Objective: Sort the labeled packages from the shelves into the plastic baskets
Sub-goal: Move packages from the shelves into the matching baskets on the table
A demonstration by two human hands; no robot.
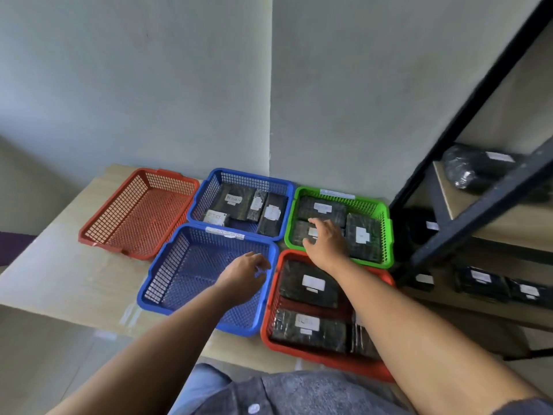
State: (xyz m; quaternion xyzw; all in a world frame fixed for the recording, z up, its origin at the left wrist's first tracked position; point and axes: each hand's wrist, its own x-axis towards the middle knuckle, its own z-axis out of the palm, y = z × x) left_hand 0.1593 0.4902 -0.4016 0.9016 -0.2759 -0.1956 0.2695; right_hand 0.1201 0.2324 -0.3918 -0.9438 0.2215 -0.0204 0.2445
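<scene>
Over far-right green basket: right hand flat, fingers spread on black package. Left hand above near blue basket, fingers loosely curled, holding nothing.

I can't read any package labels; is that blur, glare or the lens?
Head view: mostly soft focus, so the labels in the green basket smear; wide-angle distortion bends the black shelf frame; lighting even, no glare; right hand slightly blurred.

White labels on the black packages, all illegibly blurred.
</scene>
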